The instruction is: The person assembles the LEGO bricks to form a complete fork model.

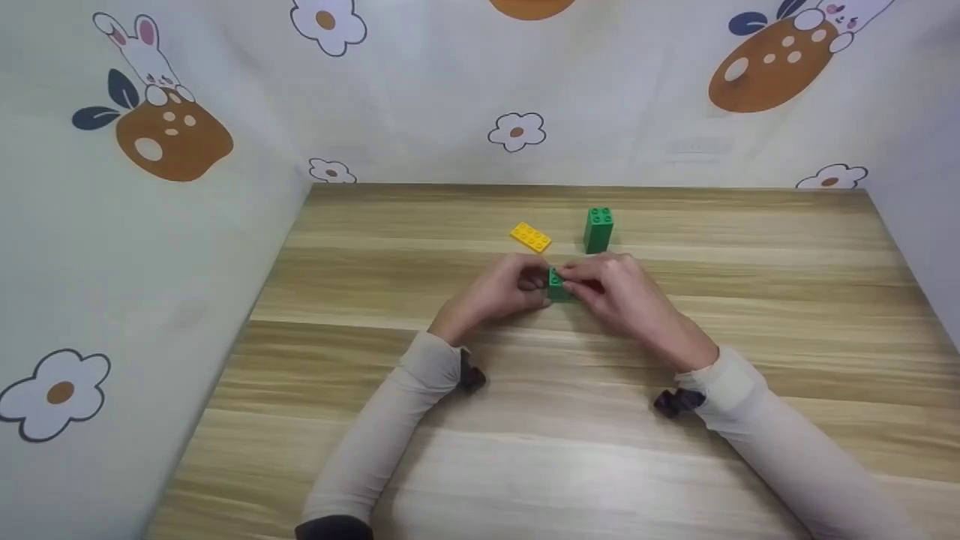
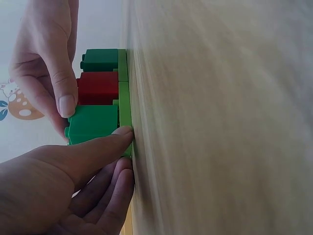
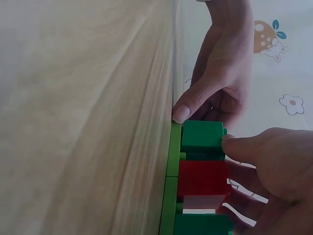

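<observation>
My left hand [image 1: 510,285] pinches the near end of a light green base [image 2: 125,110] low on the table, its thumb lying against the lower side of a green brick [image 2: 93,121]. Thumb and fingers of my right hand [image 1: 622,289] pinch that same green brick [image 1: 556,285] at its studded top. Along the base, a red brick [image 3: 203,178] stands in the middle and another green brick [image 3: 203,225] is at the other end, with small gaps between them. From the head view, my right hand hides the red brick and that far green one.
Behind my hands, a yellow studded plate [image 1: 531,237] lies flat on the wooden table [image 1: 525,420]. To its right a tall green block [image 1: 598,230] stands upright. A patterned cloth wall [image 1: 420,97] closes off the back and the left.
</observation>
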Motion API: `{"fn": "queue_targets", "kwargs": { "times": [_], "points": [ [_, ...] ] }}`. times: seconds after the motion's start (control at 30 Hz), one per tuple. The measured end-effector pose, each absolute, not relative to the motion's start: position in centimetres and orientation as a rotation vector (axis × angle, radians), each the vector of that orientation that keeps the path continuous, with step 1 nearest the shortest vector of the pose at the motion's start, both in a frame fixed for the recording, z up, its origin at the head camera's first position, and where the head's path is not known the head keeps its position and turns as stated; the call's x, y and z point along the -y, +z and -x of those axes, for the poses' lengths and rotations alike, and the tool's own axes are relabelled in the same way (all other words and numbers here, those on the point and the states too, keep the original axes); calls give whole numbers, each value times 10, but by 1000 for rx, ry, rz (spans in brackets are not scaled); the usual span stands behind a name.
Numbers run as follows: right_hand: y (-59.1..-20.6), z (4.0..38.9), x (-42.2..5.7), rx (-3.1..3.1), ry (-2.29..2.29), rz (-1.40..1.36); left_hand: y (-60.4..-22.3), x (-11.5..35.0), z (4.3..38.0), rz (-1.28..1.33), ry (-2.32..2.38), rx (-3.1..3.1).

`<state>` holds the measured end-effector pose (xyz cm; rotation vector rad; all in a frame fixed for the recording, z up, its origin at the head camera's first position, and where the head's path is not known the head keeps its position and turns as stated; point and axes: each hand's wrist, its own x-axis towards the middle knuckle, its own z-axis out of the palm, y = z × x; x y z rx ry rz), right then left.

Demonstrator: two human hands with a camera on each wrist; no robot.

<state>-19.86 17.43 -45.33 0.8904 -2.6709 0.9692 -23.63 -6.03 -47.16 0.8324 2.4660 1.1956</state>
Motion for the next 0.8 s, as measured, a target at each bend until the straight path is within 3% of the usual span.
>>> {"fn": "queue_targets", "kwargs": {
  "times": [0.8],
  "points": [
    [-445,201,-175,2687,800,-956,-471,62,238,-830,1175,-2460]
  ]
}}
